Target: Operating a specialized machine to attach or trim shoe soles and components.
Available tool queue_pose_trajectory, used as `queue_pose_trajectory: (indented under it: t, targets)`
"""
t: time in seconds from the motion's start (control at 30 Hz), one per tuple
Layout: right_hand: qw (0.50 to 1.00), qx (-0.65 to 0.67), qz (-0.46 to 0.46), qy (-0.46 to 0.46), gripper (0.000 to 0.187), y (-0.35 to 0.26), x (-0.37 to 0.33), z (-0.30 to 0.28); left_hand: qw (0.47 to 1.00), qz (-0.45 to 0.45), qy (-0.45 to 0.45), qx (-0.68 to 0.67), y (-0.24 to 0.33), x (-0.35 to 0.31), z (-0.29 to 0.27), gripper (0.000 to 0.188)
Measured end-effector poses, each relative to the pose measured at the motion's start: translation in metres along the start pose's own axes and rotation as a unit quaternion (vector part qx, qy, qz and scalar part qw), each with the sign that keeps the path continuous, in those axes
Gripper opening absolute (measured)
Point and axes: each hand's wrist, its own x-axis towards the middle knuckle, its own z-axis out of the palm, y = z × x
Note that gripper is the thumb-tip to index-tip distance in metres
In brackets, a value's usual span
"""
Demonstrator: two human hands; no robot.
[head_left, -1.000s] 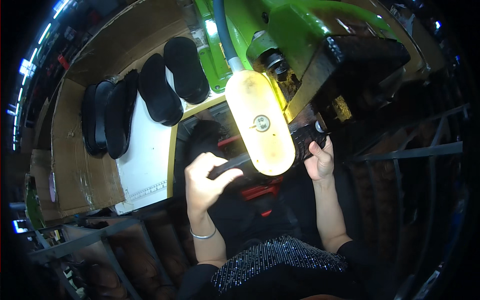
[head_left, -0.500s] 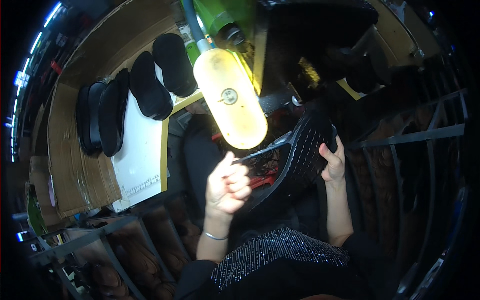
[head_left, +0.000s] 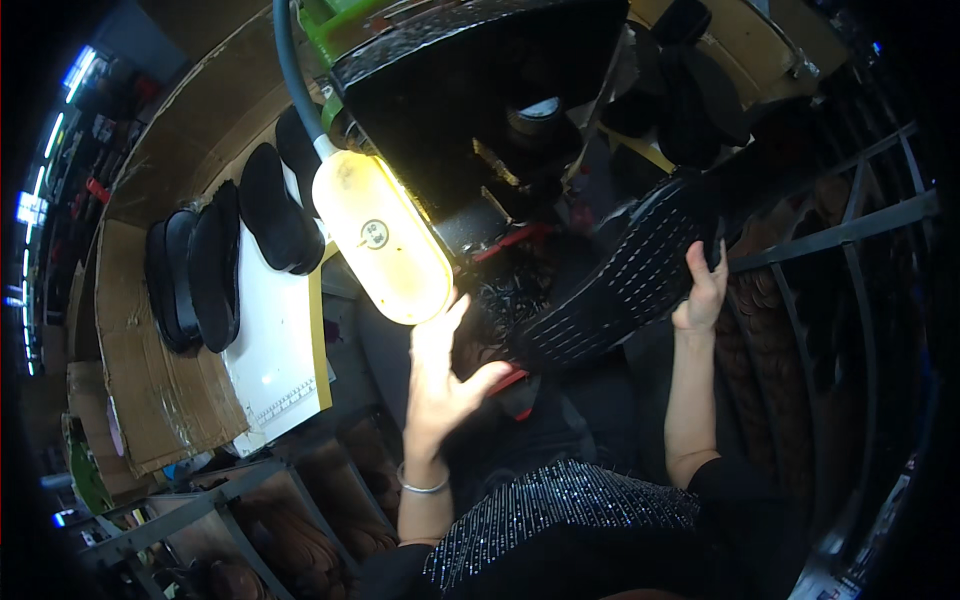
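Note:
My right hand (head_left: 702,295) grips the end of a black shoe sole (head_left: 615,285) whose face carries rows of short pale dashes. The sole lies slantwise, its other end pointing down toward my left hand (head_left: 440,390). That hand is open and holds nothing, thumb spread toward the sole and fingers up at the lower end of a glowing yellow-white lamp (head_left: 385,240). Whether the fingertips touch the lamp cannot be told. Behind the sole, dark curly scraps (head_left: 510,290) lie low between the hands, by a red edge.
A cardboard box (head_left: 150,400) at the left holds several black soles (head_left: 215,265) beside a white board (head_left: 275,345). A dark machine (head_left: 420,110) stands ahead. More black pieces (head_left: 690,100) lie at the far right. Metal racks (head_left: 840,235) with brown pieces flank both sides.
My left hand has let go of a thin dark strip and opened. The sole has swung to a flatter slant in my right hand. The view has shifted, with the lamp now farther left.

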Motion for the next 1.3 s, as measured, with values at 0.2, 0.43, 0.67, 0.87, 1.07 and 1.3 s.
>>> queue_pose_trajectory:
  t: [0.2,0.43,0.67,0.87,1.07,1.3]
  targets:
    - [0.995,0.095,0.013,-0.025,0.041,0.038,-0.013,0.045,0.981,-0.04,0.118,-0.148,0.013,0.017,0.019,0.03]
    - [0.989,0.064,0.078,-0.105,0.048,0.04,0.003,0.057,0.991,0.042,0.098,-0.076,0.006,0.058,-0.026,0.025]
    - [0.983,0.102,0.134,-0.073,0.042,0.051,0.007,0.062,0.985,0.079,0.054,-0.145,-0.04,0.067,-0.039,0.013]
    - [0.976,0.083,0.148,-0.139,0.042,0.059,-0.019,0.09,0.967,-0.032,0.05,-0.248,-0.022,0.061,-0.075,0.018]
    - [0.97,0.113,0.165,-0.139,0.029,0.064,-0.04,0.11,0.979,-0.108,0.061,-0.162,-0.063,0.021,-0.083,0.021]
    - [0.972,0.009,0.125,-0.196,0.031,0.062,-0.046,0.121,0.955,-0.144,0.092,-0.244,-0.103,-0.055,-0.036,0.027]
